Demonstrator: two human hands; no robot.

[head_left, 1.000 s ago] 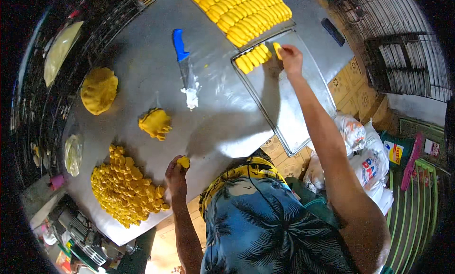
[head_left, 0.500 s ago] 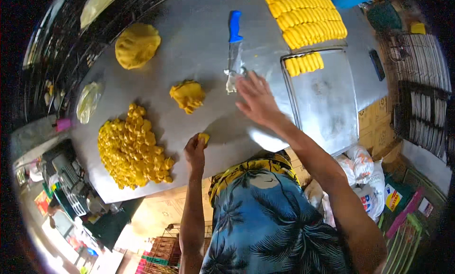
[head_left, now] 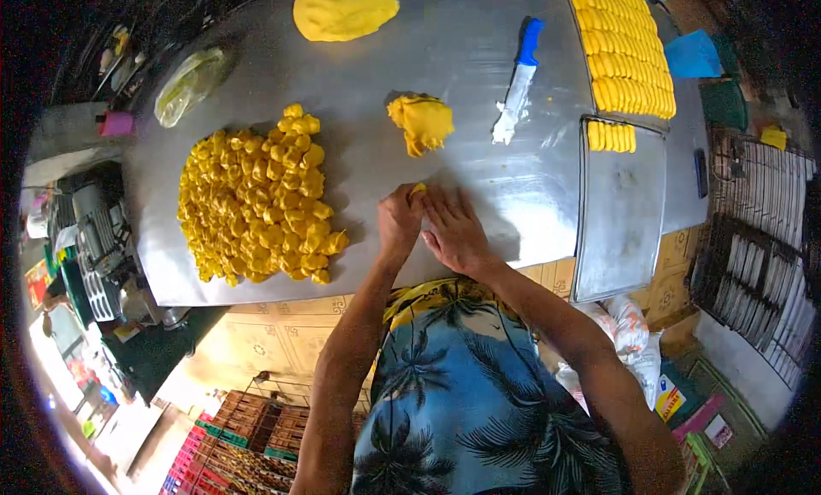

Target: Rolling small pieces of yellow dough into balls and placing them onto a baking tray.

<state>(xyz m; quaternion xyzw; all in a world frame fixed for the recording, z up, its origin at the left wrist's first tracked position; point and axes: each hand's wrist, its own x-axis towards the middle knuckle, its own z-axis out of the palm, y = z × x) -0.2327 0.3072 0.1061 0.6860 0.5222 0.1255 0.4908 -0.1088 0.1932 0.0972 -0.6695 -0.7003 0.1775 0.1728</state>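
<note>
My left hand [head_left: 399,219] is closed on a small yellow dough piece [head_left: 418,189] near the table's front edge; only a bit of the dough shows at the fingertips. Right beside it is my right hand [head_left: 457,234], palm down with fingers stretched out, its fingertips close to that piece. Beyond both hands lies a torn lump of yellow dough [head_left: 421,124]. To the left spreads a heap of glossy yellow-brown balls [head_left: 256,204]. A blue-handled knife [head_left: 520,80] rests farther right, white paste on its blade tip.
A large dough mound [head_left: 346,9] and a clear plastic bag [head_left: 190,86] lie on the metal table [head_left: 359,76]. At the right, a tray [head_left: 620,221] bears a short row of yellow rolls [head_left: 611,136]; more rolls [head_left: 620,59] fill rows behind. White sacks [head_left: 629,332] stand below.
My right hand has come back from near the knife's tip to beside my left hand. The left hand still holds the dough piece. The whole view has shifted.
</note>
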